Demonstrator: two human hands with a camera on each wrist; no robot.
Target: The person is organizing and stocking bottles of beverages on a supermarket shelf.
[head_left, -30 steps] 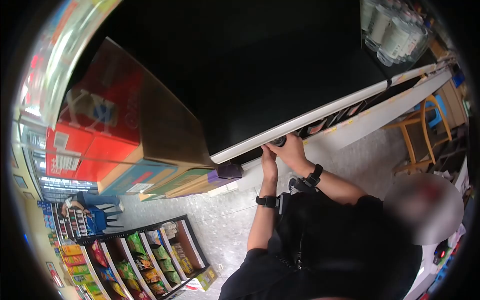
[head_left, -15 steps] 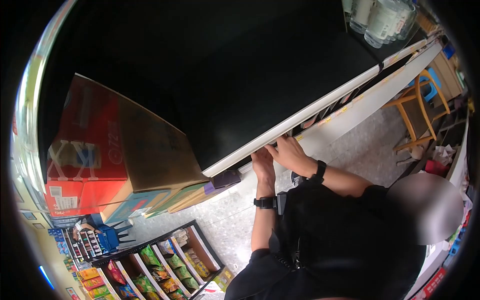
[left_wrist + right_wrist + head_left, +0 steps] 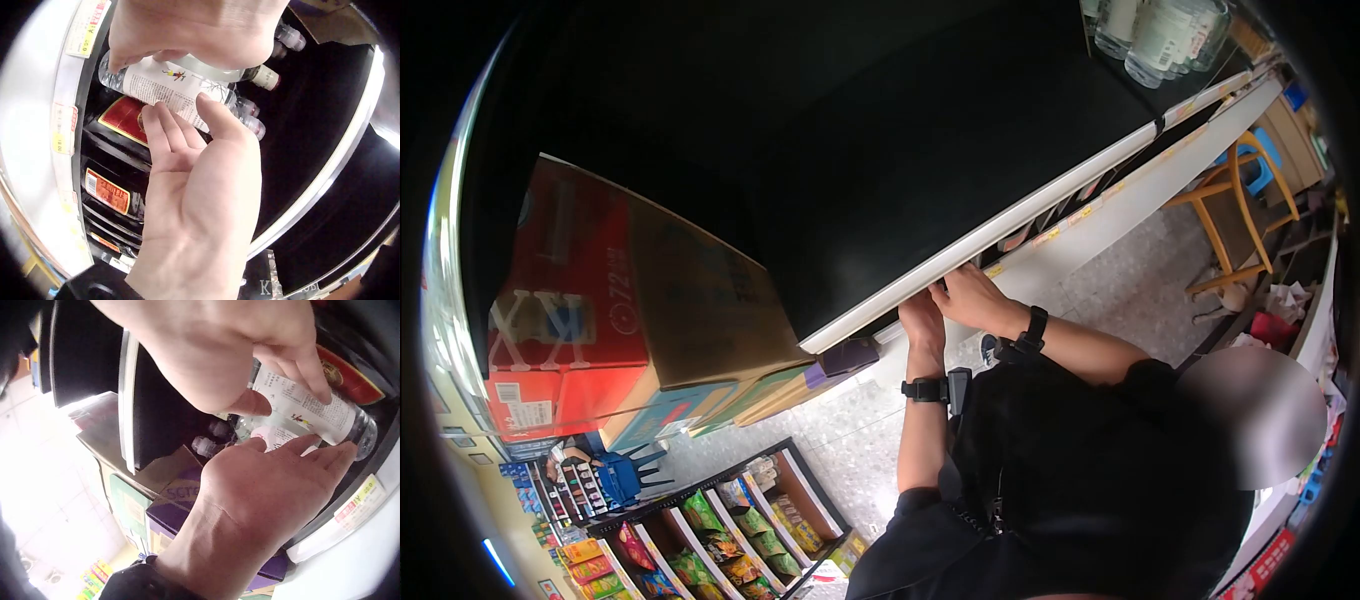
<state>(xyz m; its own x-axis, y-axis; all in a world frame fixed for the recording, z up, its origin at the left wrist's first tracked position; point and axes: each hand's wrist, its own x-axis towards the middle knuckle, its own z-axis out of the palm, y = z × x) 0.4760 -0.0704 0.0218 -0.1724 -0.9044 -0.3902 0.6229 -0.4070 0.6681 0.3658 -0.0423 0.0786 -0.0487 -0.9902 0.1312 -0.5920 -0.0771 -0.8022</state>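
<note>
Both hands reach under the white front edge of a black shelf (image 3: 960,255). There, clear water bottles with white labels lie on their sides. My right hand (image 3: 269,487) lies over one water bottle (image 3: 281,439), its fingers curled round it. Beside that, my left hand (image 3: 200,181) has its palm turned up and fingers fairly straight. Its fingertips and thumb touch the label of a second water bottle (image 3: 169,87). Capped bottle necks (image 3: 250,119) point toward the dark inside. In the head view, the left hand (image 3: 922,320) and right hand (image 3: 980,297) sit close together, hiding the bottles.
Dark bottles with red labels (image 3: 107,190) lie beside the water bottles, behind a rail with price tags (image 3: 64,128). Cardboard boxes (image 3: 700,290) stand on the shelf at left, packed bottles (image 3: 1170,45) at far right. Behind are a snack rack (image 3: 720,530) and a wooden chair (image 3: 1230,215).
The head view has tilted, shifting the boxes left and down. Both hands have gone farther under the shelf edge, and the dark round thing seen by the right hand is now out of sight.
</note>
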